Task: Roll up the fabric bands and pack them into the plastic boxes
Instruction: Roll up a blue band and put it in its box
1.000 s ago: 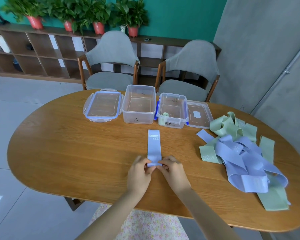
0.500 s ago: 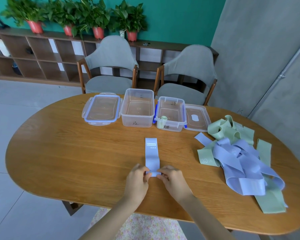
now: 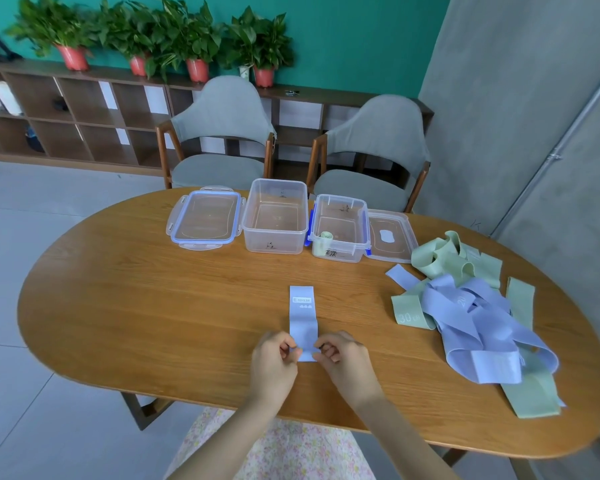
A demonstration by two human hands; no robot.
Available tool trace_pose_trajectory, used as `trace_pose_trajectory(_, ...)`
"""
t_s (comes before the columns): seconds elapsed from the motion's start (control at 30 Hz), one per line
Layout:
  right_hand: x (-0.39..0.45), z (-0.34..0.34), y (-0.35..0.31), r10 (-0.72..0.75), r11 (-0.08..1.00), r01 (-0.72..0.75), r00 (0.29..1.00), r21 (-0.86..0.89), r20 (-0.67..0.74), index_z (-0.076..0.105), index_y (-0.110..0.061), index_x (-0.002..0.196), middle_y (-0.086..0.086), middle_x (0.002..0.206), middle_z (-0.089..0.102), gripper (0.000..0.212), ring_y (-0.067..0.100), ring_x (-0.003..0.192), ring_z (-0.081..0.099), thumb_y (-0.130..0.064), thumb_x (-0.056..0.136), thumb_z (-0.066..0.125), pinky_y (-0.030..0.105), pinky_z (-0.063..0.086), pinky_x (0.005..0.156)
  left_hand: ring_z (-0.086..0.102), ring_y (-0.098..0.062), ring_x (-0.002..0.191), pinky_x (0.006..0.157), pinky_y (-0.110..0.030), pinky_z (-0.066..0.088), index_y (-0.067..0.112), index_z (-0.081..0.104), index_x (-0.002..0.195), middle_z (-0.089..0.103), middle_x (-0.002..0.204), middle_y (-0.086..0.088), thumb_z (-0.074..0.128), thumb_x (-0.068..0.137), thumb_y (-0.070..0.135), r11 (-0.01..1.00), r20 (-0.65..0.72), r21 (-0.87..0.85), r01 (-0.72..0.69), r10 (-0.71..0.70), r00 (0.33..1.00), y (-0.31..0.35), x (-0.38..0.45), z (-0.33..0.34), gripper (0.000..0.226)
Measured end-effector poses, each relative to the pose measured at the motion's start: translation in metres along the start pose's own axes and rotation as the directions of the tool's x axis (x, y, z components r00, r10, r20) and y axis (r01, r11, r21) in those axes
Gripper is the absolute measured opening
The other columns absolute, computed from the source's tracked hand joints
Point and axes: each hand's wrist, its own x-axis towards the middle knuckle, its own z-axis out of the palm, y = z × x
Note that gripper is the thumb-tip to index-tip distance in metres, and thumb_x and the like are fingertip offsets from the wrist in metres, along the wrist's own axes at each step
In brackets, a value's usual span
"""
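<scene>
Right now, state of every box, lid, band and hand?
left hand: pinching the blue band's near end
right hand: pinching the same end
blue band: flat on the table, near end starting to curl
larger clear box: open, empty
smaller clear box: open, one green roll inside
both lids: off, flat beside the boxes
band pile: unrolled, tangled

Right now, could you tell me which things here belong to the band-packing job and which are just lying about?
Job: blue band in both hands' grip (left hand, right hand); band pile; large box; small box holding a green roll; two lids.

Lying about: chairs; potted plants; shelf.
</scene>
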Motion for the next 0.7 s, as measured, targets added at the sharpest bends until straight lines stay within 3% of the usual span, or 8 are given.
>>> trace_pose_trajectory(0.1, -0.004, 0.003, 0.000, -0.091, 0.996, 0.091, 0.996, -0.023, 0.011, 0.068, -0.014, 0.094, -0.012, 0.090, 0.057, 0.011, 0.000, 0.078, 0.055, -0.012, 0.083, 0.071, 0.011, 0.045, 0.074, 0.051, -0.002, 0.062, 0.055, -0.010, 0.034, 0.020, 0.055, 0.065, 0.056, 0.068, 0.006, 0.068, 0.080, 0.006, 1.000, 0.001, -0.017, 0.021, -0.021, 1.000, 0.003, 0.007, 0.002, 0.024)
trace_pose_trajectory(0.23, 0.003, 0.002, 0.005, -0.073, 0.997, 0.073, 0.997, -0.001, 0.017, 0.072, -0.012, 0.099, -0.011, 0.093, 0.060, 0.015, -0.004, 0.080, 0.056, -0.012, 0.084, 0.070, 0.008, 0.045, 0.077, 0.052, -0.001, 0.062, 0.054, -0.010, 0.034, 0.019, 0.057, 0.068, 0.054, 0.068, 0.012, 0.066, 0.083, 0.009, 1.000, -0.022, -0.014, 0.002, -0.003, 1.000, 0.007, 0.010, 0.003, 0.021)
trace_pose_trajectory(0.4, 0.020, 0.003, 0.004, -0.047, 0.999, 0.048, 0.998, -0.020, 0.047, 0.075, -0.010, 0.089, -0.006, 0.089, 0.058, 0.011, 0.001, 0.077, 0.055, -0.010, 0.088, 0.064, 0.014, 0.044, 0.071, 0.055, -0.005, 0.068, 0.062, -0.018, 0.043, 0.015, 0.068, 0.089, 0.052, 0.081, 0.010, 0.070, 0.083, 0.015, 0.991, -0.023, 0.058, -0.120, 0.122, 0.992, -0.003, -0.001, 0.002, 0.006)
trace_pose_trajectory(0.57, 0.019, 0.007, 0.004, -0.069, 0.997, 0.068, 0.997, -0.038, -0.026, 0.069, -0.014, 0.090, -0.007, 0.089, 0.058, 0.008, 0.003, 0.076, 0.054, -0.014, 0.091, 0.061, 0.011, 0.040, 0.068, 0.057, -0.006, 0.070, 0.065, -0.012, 0.036, 0.014, 0.071, 0.093, 0.055, 0.085, 0.008, 0.071, 0.081, 0.012, 1.000, -0.083, 0.014, 0.007, -0.006, 0.997, 0.006, 0.006, 0.005, 0.012)
trace_pose_trajectory(0.7, 0.016, 0.009, 0.007, -0.067, 0.998, 0.067, 0.998, -0.016, -0.003, 0.070, -0.013, 0.103, -0.006, 0.099, 0.057, 0.017, 0.006, 0.083, 0.058, -0.022, 0.089, 0.065, 0.019, 0.049, 0.078, 0.060, -0.007, 0.072, 0.066, -0.015, 0.037, 0.016, 0.070, 0.087, 0.060, 0.084, 0.005, 0.073, 0.079, 0.013, 0.992, -0.095, -0.058, 0.111, -0.116, 0.989, 0.011, 0.014, 0.007, 0.009)
